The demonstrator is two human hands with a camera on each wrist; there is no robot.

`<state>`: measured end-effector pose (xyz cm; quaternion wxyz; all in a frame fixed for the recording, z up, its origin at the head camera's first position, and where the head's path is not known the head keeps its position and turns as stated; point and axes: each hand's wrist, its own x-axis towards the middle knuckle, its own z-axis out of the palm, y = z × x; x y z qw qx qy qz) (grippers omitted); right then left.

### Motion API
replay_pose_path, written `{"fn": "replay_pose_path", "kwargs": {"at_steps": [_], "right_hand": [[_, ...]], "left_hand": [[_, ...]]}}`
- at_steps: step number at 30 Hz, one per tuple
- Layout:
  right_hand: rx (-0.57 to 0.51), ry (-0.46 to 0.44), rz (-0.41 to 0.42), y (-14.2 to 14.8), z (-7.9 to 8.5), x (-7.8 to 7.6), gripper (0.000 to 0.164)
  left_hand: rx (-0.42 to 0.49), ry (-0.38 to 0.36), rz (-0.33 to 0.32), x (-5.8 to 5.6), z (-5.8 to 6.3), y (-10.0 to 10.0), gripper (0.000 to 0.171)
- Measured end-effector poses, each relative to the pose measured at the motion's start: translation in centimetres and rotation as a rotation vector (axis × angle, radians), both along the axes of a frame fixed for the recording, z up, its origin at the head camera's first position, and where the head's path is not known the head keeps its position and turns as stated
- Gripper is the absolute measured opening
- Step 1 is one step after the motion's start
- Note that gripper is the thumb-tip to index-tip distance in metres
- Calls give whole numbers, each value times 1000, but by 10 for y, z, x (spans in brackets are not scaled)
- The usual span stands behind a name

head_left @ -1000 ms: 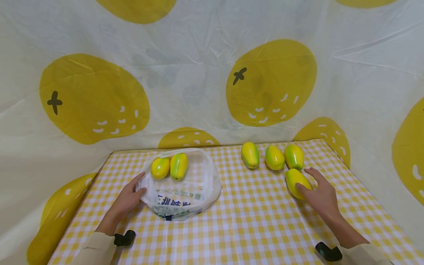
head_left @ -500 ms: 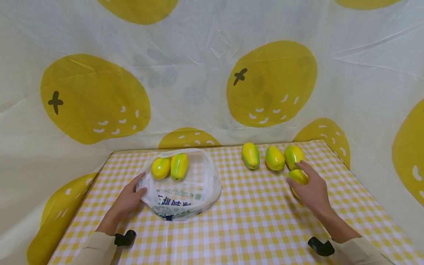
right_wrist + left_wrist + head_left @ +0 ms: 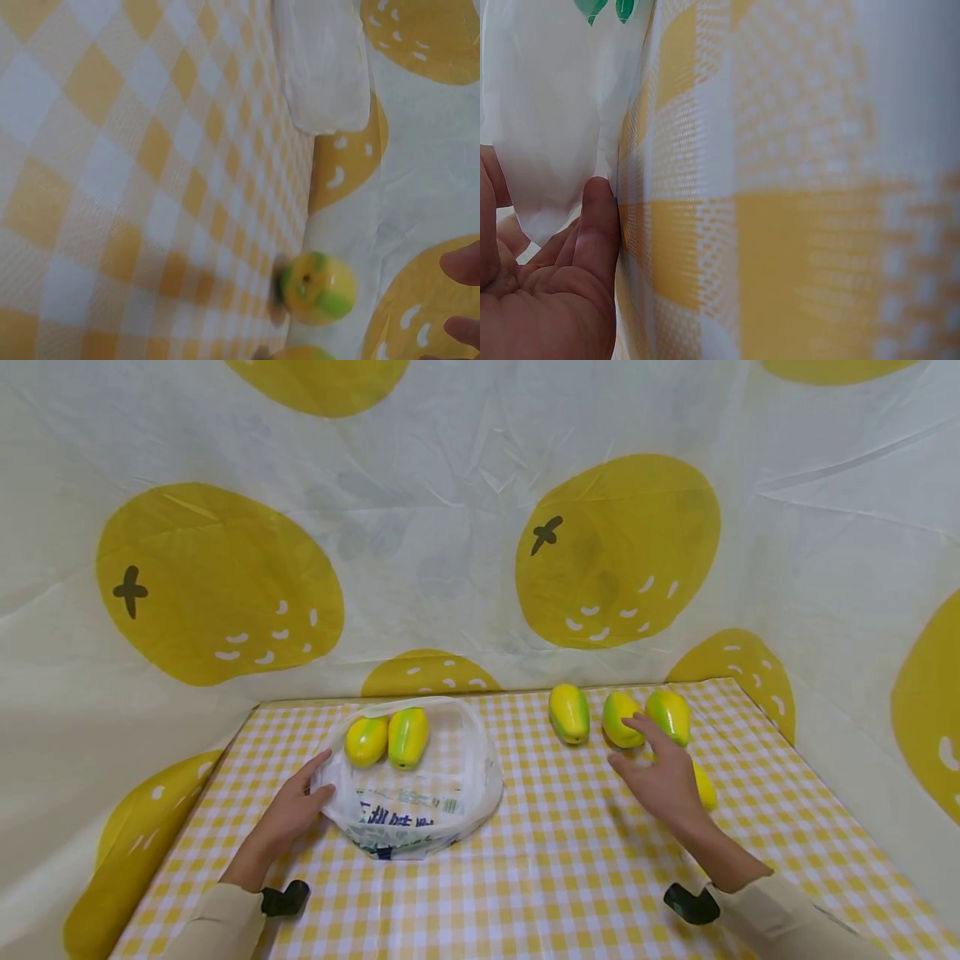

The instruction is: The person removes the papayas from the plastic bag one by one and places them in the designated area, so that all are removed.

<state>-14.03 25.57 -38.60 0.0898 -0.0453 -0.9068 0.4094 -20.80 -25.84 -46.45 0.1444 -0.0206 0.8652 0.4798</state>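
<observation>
In the head view a white plastic bag (image 3: 483, 781) lies with its mouth spread wide at the left of the table. Two yellow-green papayas (image 3: 408, 737) rest side by side inside it. My left hand (image 3: 288, 814) holds the bag's left rim, and in the left wrist view the white film (image 3: 547, 112) runs between its fingers. My right hand (image 3: 663, 781) hovers with thumb and fingers spread and nothing between them. Just beyond its fingertips lies a papaya (image 3: 618, 727), with another papaya (image 3: 672, 714) at its right. Behind the hand a further papaya (image 3: 707, 787) is partly hidden.
One more papaya (image 3: 569, 714) lies left of that group, near the back edge. A yellow-and-white checked cloth (image 3: 540, 868) covers the table. A white curtain (image 3: 427, 543) printed with big yellow fruits hangs right behind the table.
My right hand has moved left, from the nearest papaya past it toward the middle one of the back row. My left hand stays at the bag's rim.
</observation>
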Motion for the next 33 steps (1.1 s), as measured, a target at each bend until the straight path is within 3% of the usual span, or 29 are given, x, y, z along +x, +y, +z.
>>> {"fn": "replay_pose_path", "kwargs": {"at_steps": [12,21,33], "right_hand": [[-90,0,71,-26,-7,-14,62],[-192,55,123,-49,-17,-27,60],[-295,22,189,-89,-12,-43,63]], "left_hand": [[-1,0,-14,-1,2,4,71],[-23,-21,-2,-3,0,5,71],[-34,-15,-5,-2,2,1,71]]}}
